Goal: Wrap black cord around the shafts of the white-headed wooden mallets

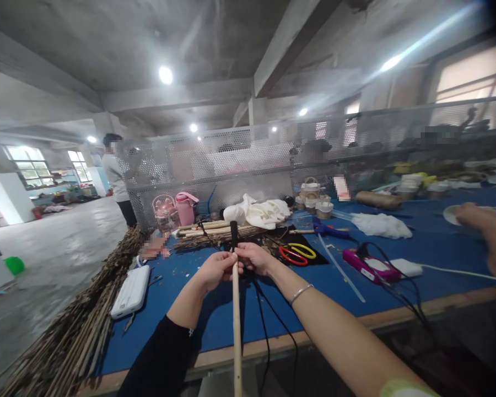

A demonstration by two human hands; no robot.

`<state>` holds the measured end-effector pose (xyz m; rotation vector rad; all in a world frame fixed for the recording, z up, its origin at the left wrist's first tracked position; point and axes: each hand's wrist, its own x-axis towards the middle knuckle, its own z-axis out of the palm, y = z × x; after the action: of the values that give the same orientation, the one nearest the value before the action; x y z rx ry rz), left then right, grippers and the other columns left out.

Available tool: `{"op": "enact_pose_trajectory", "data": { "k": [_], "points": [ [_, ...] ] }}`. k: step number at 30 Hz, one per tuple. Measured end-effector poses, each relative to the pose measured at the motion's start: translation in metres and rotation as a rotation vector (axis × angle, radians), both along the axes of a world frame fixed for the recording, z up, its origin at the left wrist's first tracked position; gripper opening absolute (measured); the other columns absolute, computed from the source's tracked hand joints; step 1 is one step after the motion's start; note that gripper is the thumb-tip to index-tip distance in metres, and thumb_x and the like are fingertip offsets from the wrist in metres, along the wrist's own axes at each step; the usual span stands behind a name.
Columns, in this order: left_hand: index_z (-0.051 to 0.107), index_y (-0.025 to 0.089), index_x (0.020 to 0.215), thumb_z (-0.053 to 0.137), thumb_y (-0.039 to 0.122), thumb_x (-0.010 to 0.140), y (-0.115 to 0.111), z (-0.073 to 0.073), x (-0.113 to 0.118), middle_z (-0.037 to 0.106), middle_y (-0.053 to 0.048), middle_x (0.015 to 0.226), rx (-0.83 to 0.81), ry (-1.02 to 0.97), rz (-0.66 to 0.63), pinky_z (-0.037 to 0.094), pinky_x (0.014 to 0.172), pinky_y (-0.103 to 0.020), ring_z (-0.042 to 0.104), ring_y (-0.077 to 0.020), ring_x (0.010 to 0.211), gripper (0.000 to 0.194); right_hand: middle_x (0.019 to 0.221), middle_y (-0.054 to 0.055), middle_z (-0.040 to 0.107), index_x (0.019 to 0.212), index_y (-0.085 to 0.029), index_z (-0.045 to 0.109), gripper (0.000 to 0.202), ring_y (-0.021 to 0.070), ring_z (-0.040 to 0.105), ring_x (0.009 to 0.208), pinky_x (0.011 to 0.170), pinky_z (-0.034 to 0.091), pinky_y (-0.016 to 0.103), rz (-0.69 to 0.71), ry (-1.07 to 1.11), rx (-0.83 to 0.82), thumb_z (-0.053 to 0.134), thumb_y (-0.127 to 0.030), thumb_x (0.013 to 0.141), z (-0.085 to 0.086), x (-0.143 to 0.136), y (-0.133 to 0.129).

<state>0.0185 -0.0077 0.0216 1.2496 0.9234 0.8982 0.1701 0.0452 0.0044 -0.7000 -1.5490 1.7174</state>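
A left hand (219, 270) pinches a pale stick (236, 309) near its tip. The right hand (254, 258) pinches black cord (234, 234) (scissors (297, 254) lie beyond).

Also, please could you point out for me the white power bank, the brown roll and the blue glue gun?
White power bank (131, 290): head view, middle of its upper face.
Brown roll (378, 200): head view, middle of its curved side.
Blue glue gun (331, 230): head view, on its body.
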Motion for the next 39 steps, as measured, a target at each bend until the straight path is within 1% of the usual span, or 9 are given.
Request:
{"op": "enact_pose_trajectory", "data": {
  "k": [2,4,7,10,14,19,25,30,39],
  "points": [
    [0.057,0.012,0.076,0.069,0.045,0.064,-0.001,0.0,0.002,0.063,-0.006,0.07,-0.014,0.016,0.019,0.045,0.056,-0.023,0.058,-0.0116,0.059,0.037,0.04,-0.01,0.036,0.071,-0.016,0.046,0.033,0.0022,0.021,0.031,0.033,0.008,0.019,-0.012,-0.003,0.012,0.064,-0.043,0.069,-0.001,0.0,0.0],
    [0.053,0.013,0.071,0.067,0.046,0.065,-0.001,-0.001,0.005,0.06,-0.003,0.062,0.009,0.099,0.121,0.044,0.052,-0.022,0.057,-0.0113,0.054,0.036,0.038,-0.011,0.032,0.068,-0.017,0.044,0.032,0.0021,0.018,0.03,0.032,0.007,0.019,-0.04,-0.027,0.02,0.065,-0.042,0.068,-0.001,-0.002,0.0],
    [0.047,0.016,0.065,0.065,0.05,0.064,0.001,-0.005,0.007,0.05,0.004,0.047,0.152,0.278,0.304,0.038,0.043,-0.02,0.049,-0.0092,0.042,0.038,0.037,-0.012,0.028,0.065,-0.018,0.042,0.032,0.0019,0.015,0.03,0.032,0.005,0.02,-0.081,-0.063,0.01,0.065,-0.04,0.067,0.001,-0.003,-0.003],
    [0.047,0.017,0.063,0.065,0.051,0.064,0.005,-0.011,0.006,0.05,0.004,0.043,0.298,0.374,0.365,0.033,0.038,-0.019,0.045,-0.0084,0.037,0.039,0.037,-0.012,0.027,0.064,-0.018,0.042,0.031,0.0019,0.015,0.03,0.032,0.005,0.02,-0.102,-0.068,0.009,0.064,-0.039,0.068,0.002,-0.005,-0.004],
    [0.053,0.016,0.064,0.065,0.051,0.064,0.009,-0.015,0.005,0.053,0.002,0.046,0.343,0.384,0.389,0.031,0.038,-0.019,0.044,-0.0083,0.038,0.037,0.037,-0.012,0.027,0.064,-0.017,0.043,0.031,0.002,0.015,0.03,0.032,0.006,0.02,-0.124,-0.078,0.028,0.064,-0.04,0.067,0.001,-0.005,-0.003],
    [0.052,0.016,0.063,0.062,0.051,0.067,0.009,-0.013,0.007,0.05,0.003,0.047,0.323,0.384,0.338,0.033,0.039,-0.019,0.044,-0.0085,0.039,0.037,0.037,-0.012,0.027,0.064,-0.018,0.042,0.031,0.0021,0.016,0.029,0.032,0.006,0.02,-0.152,-0.099,0.031,0.063,-0.04,0.067,-0.001,-0.005,-0.002],
    [0.047,0.016,0.062,0.066,0.053,0.061,0.001,-0.004,0.01,0.046,0.005,0.051,0.155,0.163,0.235,0.044,0.049,-0.022,0.045,-0.0079,0.046,0.042,0.038,-0.012,0.028,0.064,-0.018,0.042,0.032,0.0026,0.016,0.03,0.031,0.008,0.019,-0.109,-0.074,0.033,0.063,-0.042,0.069,-0.001,-0.002,0.0],
    [0.052,0.014,0.072,0.069,0.05,0.06,-0.002,0.002,0.008,0.053,0.0,0.063,0.071,0.067,0.13,0.045,0.053,-0.023,0.051,-0.0089,0.054,0.042,0.039,-0.012,0.027,0.069,-0.017,0.044,0.032,0.0025,0.013,0.032,0.032,0.008,0.018,-0.037,0.0,0.005,0.064,-0.043,0.068,-0.001,-0.001,0.001],
    [0.05,0.014,0.066,0.073,0.046,0.056,-0.002,-0.002,0.011,0.048,0.004,0.05,0.168,0.204,0.315,0.042,0.046,-0.021,0.046,-0.0079,0.046,0.04,0.041,-0.01,0.033,0.066,-0.016,0.047,0.03,0.0019,0.017,0.031,0.032,0.007,0.019,-0.095,-0.03,0.054,0.064,-0.041,0.068,-0.001,-0.003,0.001]
  ]
}}
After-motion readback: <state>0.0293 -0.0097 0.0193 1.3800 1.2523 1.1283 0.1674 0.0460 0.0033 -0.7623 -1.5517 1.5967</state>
